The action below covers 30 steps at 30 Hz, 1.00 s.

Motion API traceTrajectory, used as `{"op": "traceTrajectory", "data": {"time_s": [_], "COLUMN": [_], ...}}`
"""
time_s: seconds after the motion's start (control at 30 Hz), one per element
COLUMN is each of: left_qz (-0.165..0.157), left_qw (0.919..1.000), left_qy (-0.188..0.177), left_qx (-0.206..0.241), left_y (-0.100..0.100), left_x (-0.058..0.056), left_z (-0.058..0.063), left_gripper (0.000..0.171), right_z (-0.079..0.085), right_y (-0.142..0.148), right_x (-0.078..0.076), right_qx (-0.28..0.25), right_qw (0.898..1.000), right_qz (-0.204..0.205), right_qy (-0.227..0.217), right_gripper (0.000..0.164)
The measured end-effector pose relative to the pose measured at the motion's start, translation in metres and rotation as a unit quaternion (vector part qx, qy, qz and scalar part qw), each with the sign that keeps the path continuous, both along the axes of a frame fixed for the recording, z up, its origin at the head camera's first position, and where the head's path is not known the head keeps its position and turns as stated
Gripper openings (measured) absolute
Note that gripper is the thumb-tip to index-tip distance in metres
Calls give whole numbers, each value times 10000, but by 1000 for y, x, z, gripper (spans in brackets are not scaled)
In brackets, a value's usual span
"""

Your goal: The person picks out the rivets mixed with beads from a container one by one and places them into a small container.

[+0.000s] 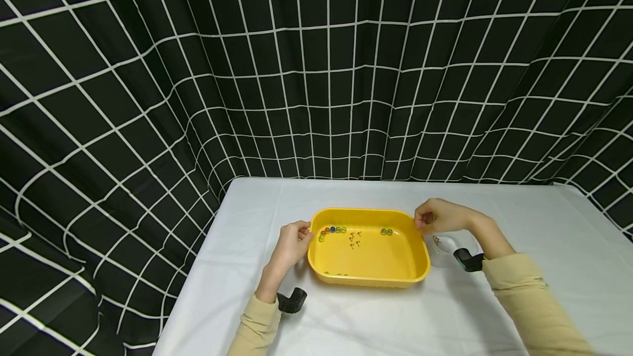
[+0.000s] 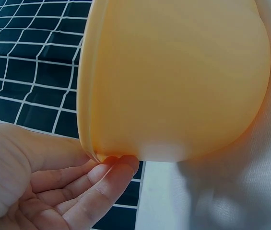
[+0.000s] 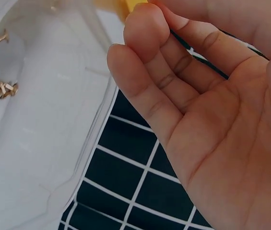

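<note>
A yellow plastic tub (image 1: 368, 271) stands on the table. My left hand (image 1: 292, 245) pinches its left rim between thumb and fingers; in the left wrist view the tub's outer side (image 2: 183, 86) fills the frame. At the upper right corner, my right hand (image 1: 442, 215) pinches the rim, and a bit of yellow shows at its fingertips in the right wrist view. Inside the tub, several small brass-coloured fasteners (image 1: 358, 243) lie near the middle. Several glass marbles (image 1: 333, 229) line the far left corner, two greenish marbles (image 1: 389, 232) sit at the far right, and others show partly behind the near wall.
Below my right hand stands a clear plastic container (image 1: 439, 260), partly hidden by the hand and wrist. It holds several brass-coloured fasteners (image 3: 2, 89). A white cloth (image 1: 237, 290) covers the table. Black gridded curtains (image 1: 316, 81) hang behind and at the sides.
</note>
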<state>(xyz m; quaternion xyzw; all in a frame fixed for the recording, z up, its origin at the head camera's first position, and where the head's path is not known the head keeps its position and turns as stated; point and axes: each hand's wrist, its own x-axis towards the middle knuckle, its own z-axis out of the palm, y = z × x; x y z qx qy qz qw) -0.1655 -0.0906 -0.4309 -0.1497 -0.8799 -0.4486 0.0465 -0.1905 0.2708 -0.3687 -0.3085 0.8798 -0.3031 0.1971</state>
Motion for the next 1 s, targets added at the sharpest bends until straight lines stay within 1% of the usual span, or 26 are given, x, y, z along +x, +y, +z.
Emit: {"op": "traceTrajectory", "data": {"time_s": [0.17,0.37,0.67,0.8,1.0], "left_qz": [-5,-34,-35,-33,-17], "left_qw": [10000,9999,9999,9999,9999], "left_qy": [-21,-100,-134,-143,-118], "left_qx": [-2,-3,-33,-17,-27], "left_y": [0,0,0,0,0], "left_x": [1,0,0,0,0], "left_z": [1,1,1,1,1], "left_gripper": [25,26,25,25,26], "right_z": [2,2,0,-2,-7], "right_y": [-9,-20,-33,-39,-47], "right_x": [-2,-4,-7,-9,-12], "right_qx": [48,123,73,64,194], "right_qw": [9999,9999,9997,9996,9995], "right_qz": [61,69,232,273,250], "right_qy": [87,70,53,56,14], "right_gripper": [10,10,11,11,11]}}
